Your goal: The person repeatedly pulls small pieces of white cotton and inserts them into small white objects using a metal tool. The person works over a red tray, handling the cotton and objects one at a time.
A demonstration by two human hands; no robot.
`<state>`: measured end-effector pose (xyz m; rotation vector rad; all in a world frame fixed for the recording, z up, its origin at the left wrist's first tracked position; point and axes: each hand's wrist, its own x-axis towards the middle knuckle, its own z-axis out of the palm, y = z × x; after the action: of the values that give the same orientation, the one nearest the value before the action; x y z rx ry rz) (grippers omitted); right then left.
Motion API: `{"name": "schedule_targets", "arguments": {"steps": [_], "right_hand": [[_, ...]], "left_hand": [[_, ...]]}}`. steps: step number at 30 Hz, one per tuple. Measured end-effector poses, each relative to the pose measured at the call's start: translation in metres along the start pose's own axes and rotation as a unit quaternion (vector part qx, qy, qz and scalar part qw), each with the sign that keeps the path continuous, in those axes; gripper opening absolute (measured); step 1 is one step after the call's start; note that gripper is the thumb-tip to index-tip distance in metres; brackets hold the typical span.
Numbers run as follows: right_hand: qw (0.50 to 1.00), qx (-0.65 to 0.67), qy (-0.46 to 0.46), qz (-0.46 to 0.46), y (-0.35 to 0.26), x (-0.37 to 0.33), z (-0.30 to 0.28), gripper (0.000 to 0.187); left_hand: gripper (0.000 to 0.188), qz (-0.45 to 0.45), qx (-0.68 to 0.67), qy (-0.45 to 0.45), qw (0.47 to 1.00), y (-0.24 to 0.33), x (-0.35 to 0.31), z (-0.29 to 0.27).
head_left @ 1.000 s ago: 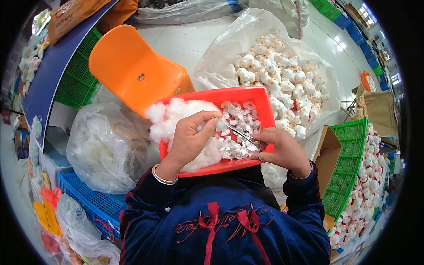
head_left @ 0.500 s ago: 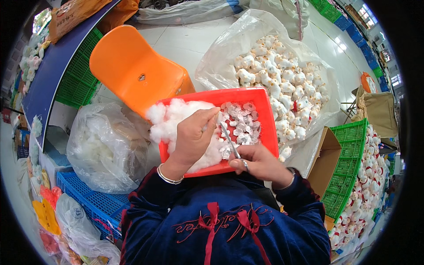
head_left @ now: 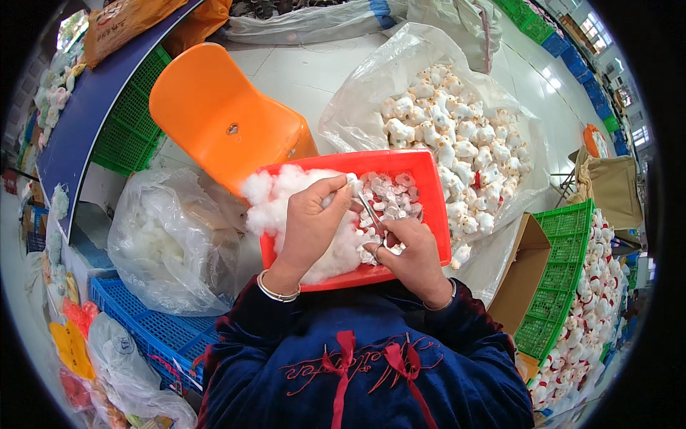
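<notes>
My left hand (head_left: 314,218) is closed in a pinch over the red tray (head_left: 436,214), its thumb and fingers around a small white piece (head_left: 352,180), mostly hidden by the fingers. In my right hand (head_left: 416,256) are slim metal forceps (head_left: 370,210) with ring handles, fingers through or around the rings. Their tip points up and left at the white piece; whether it is inside the piece I cannot tell. Fluffy white stuffing (head_left: 282,187) fills the tray's left side, partly under my left hand. Many small whitish pieces (head_left: 401,200) lie loose on its right side.
An orange chair (head_left: 221,107) stands beyond the tray. At far right is a clear bag (head_left: 350,107) of white plush toys (head_left: 468,150). A bag of stuffing (head_left: 175,247) and blue crate (head_left: 143,314) sit left; a cardboard box (head_left: 525,264) and green crate (head_left: 561,279) sit right.
My right hand has turned and moved slightly up and left, bringing the forceps closer to my left fingers. The left hand keeps its pinch, and more of the white piece shows.
</notes>
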<state>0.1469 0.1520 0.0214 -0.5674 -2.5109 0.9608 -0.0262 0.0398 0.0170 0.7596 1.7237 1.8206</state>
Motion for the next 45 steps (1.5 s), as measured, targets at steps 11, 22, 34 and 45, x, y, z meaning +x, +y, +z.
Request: {"name": "schedule_targets", "arguments": {"steps": [11,22,34,45], "right_hand": [[0.991,-0.091,-0.094,-0.038,0.002,0.01,-0.043,0.044],[0.985,-0.142,-0.091,-0.048,-0.015,0.022,-0.054,0.053],[0.982,0.082,-0.146,0.093,-0.022,0.016,-0.03,0.029],[0.991,-0.006,-0.135,-0.001,-0.014,0.018,-0.045,0.03]], "left_hand": [[0.017,-0.006,0.066,0.014,0.998,0.004,0.0,-0.006],[0.018,0.031,0.058,0.038,0.997,0.01,-0.005,-0.003],[0.021,0.02,-0.085,0.071,0.994,0.002,-0.008,0.011],[0.025,0.016,-0.054,0.042,0.998,0.002,-0.002,-0.003]]}}
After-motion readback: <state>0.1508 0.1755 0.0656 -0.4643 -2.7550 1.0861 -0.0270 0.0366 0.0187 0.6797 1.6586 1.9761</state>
